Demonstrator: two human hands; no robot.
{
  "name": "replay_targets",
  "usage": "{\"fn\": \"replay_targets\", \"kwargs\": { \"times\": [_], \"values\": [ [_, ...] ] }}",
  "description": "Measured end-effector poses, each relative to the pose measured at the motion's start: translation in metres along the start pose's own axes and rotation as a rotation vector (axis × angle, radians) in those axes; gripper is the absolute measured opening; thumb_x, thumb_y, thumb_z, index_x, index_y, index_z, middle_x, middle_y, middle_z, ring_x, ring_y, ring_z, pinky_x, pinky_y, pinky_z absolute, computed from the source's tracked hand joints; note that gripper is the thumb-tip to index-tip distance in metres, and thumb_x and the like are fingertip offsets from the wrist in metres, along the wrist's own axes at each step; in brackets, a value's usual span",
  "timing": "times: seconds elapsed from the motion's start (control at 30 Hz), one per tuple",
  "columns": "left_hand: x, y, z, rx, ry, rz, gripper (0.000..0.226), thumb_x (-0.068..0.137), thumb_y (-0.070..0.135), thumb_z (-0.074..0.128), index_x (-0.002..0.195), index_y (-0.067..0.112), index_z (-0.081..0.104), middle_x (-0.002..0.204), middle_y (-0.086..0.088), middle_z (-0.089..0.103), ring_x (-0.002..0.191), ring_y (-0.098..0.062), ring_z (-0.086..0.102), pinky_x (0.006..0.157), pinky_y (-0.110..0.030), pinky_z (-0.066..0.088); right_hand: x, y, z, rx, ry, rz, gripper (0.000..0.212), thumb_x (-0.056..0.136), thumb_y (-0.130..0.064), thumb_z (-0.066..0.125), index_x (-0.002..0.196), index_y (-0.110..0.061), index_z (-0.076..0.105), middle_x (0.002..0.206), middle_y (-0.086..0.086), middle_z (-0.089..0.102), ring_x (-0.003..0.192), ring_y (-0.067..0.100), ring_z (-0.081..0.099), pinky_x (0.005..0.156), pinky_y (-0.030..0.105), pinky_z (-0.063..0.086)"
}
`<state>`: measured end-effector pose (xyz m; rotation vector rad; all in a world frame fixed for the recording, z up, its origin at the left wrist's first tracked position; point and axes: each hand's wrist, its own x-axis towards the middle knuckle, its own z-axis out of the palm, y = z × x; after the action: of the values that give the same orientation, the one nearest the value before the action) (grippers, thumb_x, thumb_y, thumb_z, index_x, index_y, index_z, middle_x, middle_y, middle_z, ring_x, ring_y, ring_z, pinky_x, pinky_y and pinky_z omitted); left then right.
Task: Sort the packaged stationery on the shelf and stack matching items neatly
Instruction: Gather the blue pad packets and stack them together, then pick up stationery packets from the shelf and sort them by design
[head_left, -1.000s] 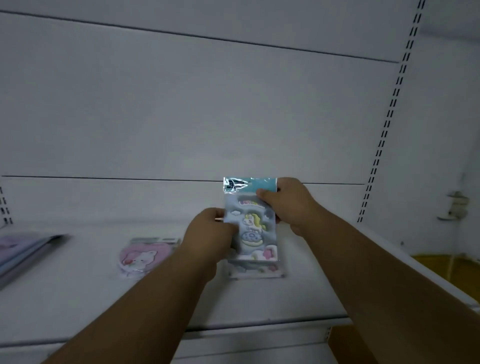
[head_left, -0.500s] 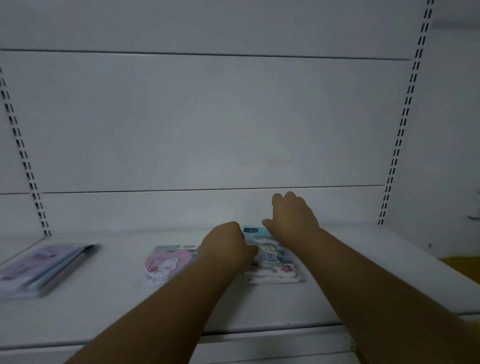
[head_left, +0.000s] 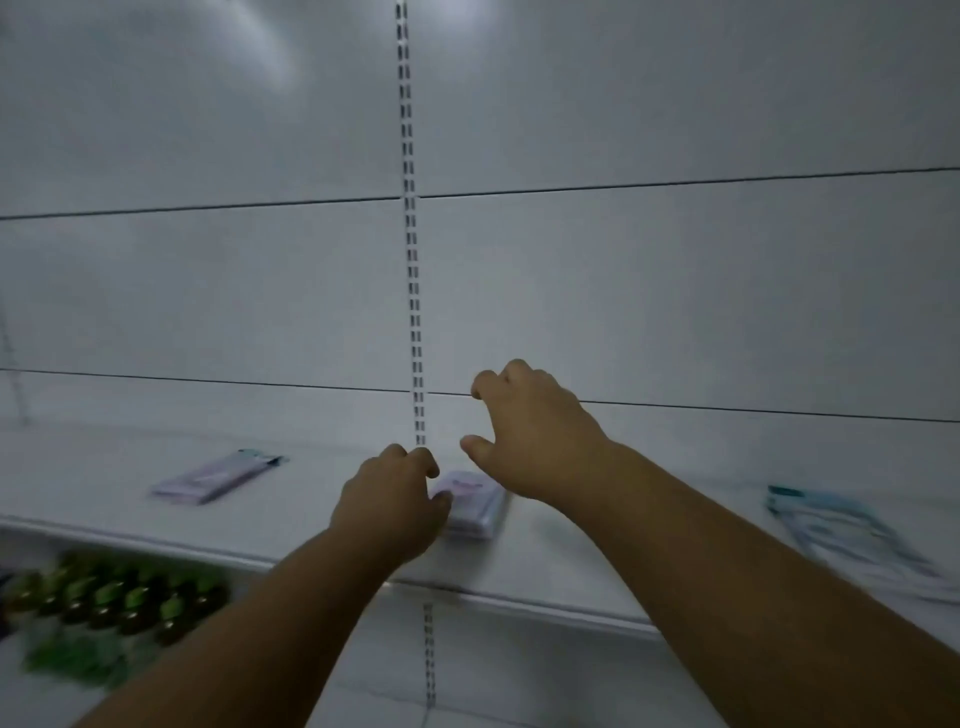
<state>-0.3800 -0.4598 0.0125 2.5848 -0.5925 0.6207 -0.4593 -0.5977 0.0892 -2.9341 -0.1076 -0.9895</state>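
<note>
A small lilac stationery pack (head_left: 472, 501) lies on the white shelf (head_left: 322, 525) near its middle. My left hand (head_left: 392, 506) hangs just left of it with curled fingers, the thumb at the pack's edge; whether it grips is unclear. My right hand (head_left: 524, 436) hovers above and behind the pack, fingers spread, holding nothing. A flat purple pack (head_left: 215, 477) lies further left. A pale teal pack (head_left: 852, 540) lies at the right end of the shelf.
A slotted upright rail (head_left: 413, 291) runs down the white back panel. On a lower shelf at bottom left stand several dark bottles with green labels (head_left: 114, 603). The whole view is motion-blurred.
The view has swung left along the shelf. Both hands let go of the unicorn pack laid down earlier and now reach over a different, lilac pack.
</note>
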Motion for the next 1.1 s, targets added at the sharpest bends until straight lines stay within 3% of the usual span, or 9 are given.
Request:
{"fn": "replay_targets", "kwargs": {
  "times": [0.27,0.47,0.63,0.73,0.83,1.0,1.1],
  "values": [
    [-0.023,-0.169,-0.054,0.067,0.038,-0.077,0.040,0.085,0.049,0.059,0.118,0.027,0.058,0.117,0.001,0.063,0.101,-0.016,0.058,0.088,-0.035,0.050,0.049,-0.162,0.053,0.076,-0.021,-0.030,0.051,0.085,-0.049,0.056,0.126,-0.021,0.047,0.121,0.008,0.052,0.107,0.026,0.051,0.087,0.042,0.048],
    [0.011,-0.232,-0.047,0.057,0.077,-0.069,0.040,0.086,0.049,0.057,0.118,0.027,0.059,0.117,0.002,0.063,0.101,-0.014,0.056,0.084,-0.030,0.046,0.096,-0.199,0.088,0.031,-0.025,-0.041,0.048,0.086,-0.048,0.055,0.124,-0.021,0.047,0.118,0.007,0.052,0.105,0.026,0.050,0.083,0.039,0.045],
    [0.056,-0.272,-0.029,0.191,0.069,-0.146,0.043,0.087,0.053,0.047,0.116,0.022,0.057,0.111,-0.002,0.064,0.094,-0.019,0.056,0.081,-0.035,0.050,0.142,-0.206,0.123,0.039,-0.036,-0.041,0.046,0.085,-0.050,0.055,0.121,-0.021,0.050,0.115,0.006,0.053,0.103,0.026,0.051,0.084,0.040,0.046],
    [0.084,-0.300,-0.021,0.333,-0.052,-0.270,0.061,0.081,0.067,0.039,0.118,0.021,0.051,0.115,-0.006,0.062,0.100,-0.024,0.054,0.081,-0.037,0.045,0.166,-0.208,0.143,0.051,-0.056,-0.019,0.045,0.085,-0.050,0.054,0.119,-0.021,0.051,0.115,0.006,0.054,0.102,0.026,0.052,0.083,0.040,0.046],
    [0.107,-0.319,-0.016,0.320,-0.244,-0.357,0.077,0.069,0.077,0.042,0.123,0.022,0.049,0.121,-0.004,0.061,0.107,-0.025,0.053,0.085,-0.038,0.042,0.182,-0.212,0.160,0.057,-0.093,0.011,0.044,0.085,-0.049,0.054,0.118,-0.021,0.051,0.114,0.006,0.054,0.103,0.027,0.052,0.082,0.039,0.046],
    [0.132,-0.342,-0.018,0.251,-0.328,-0.287,0.086,0.052,0.073,0.060,0.120,0.021,0.049,0.114,-0.002,0.062,0.101,-0.023,0.055,0.077,-0.033,0.045,0.196,-0.224,0.180,0.048,-0.114,0.084,0.045,0.085,-0.049,0.055,0.120,-0.022,0.051,0.116,0.005,0.055,0.105,0.026,0.052,0.081,0.038,0.044],
    [0.139,-0.358,-0.023,0.145,-0.383,-0.285,0.099,0.041,0.066,0.067,0.123,0.017,0.044,0.118,-0.006,0.057,0.107,-0.026,0.054,0.085,-0.035,0.049,0.199,-0.238,0.194,0.051,-0.115,0.138,0.044,0.084,-0.049,0.057,0.119,-0.022,0.052,0.117,0.004,0.056,0.106,0.025,0.052,0.083,0.038,0.045]
  ]
}}
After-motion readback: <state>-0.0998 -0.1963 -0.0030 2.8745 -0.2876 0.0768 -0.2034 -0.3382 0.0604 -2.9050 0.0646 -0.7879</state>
